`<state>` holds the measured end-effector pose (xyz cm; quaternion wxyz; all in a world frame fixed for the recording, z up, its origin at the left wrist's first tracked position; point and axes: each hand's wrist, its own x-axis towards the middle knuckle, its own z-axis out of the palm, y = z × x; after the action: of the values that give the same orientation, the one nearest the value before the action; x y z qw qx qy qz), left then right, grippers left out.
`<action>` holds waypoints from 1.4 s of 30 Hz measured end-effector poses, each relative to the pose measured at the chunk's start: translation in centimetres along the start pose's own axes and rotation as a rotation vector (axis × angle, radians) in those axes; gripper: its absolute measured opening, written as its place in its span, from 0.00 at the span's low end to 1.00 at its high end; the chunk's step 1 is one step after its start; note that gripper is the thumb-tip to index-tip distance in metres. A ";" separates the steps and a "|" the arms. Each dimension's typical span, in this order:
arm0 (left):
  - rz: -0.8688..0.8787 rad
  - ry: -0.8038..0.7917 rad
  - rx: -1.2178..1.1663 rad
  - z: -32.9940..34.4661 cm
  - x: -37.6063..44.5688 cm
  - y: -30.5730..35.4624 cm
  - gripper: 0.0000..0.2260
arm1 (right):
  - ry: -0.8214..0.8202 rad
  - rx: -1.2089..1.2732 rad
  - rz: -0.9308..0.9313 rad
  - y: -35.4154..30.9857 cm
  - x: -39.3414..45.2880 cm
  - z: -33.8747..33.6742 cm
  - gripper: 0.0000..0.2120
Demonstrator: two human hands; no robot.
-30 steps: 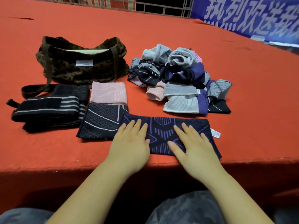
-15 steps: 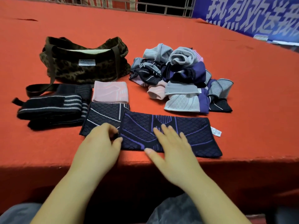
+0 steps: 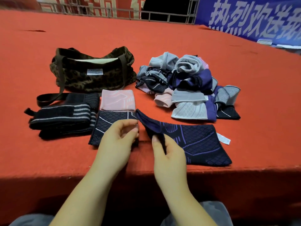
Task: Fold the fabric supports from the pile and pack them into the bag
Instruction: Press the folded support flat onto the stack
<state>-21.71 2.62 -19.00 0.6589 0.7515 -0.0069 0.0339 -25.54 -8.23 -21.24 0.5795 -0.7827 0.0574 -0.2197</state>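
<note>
My right hand (image 3: 169, 154) pinches left end of navy-purple support (image 3: 195, 141), end lifted off red table (image 3: 244, 79); rest lies flat, rightward of pinch. My left hand (image 3: 118, 141) just left of pinch, fingers curled near same edge; can't tell if it holds cloth. Knit looks light, limp, stretchy: will sag, so I'd take both left corners. Pile (image 3: 184, 85) beyond grip; bag (image 3: 91, 74) far-left, mouth open.
</note>
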 end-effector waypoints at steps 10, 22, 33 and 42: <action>0.217 -0.497 0.226 3.5 5.4 2.9 0.05 | 0.229 0.482 0.183 -0.8 0.0 -3.2 0.06; 0.242 -0.604 0.386 11.6 6.6 2.1 0.04 | 0.403 -0.280 0.005 3.4 0.9 -10.9 0.15; 0.224 -0.338 0.621 14.4 5.8 0.0 0.07 | 0.394 -0.505 -0.012 6.5 2.0 -12.8 0.14; 0.312 -0.138 0.843 14.4 5.0 -1.1 0.17 | 0.353 -0.657 0.068 6.5 2.7 -12.6 0.11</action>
<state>-16.02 -11.33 -21.62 0.2803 0.9446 -0.1495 0.0824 -27.22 -22.36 -23.61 0.2856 -0.8746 0.2498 -0.3018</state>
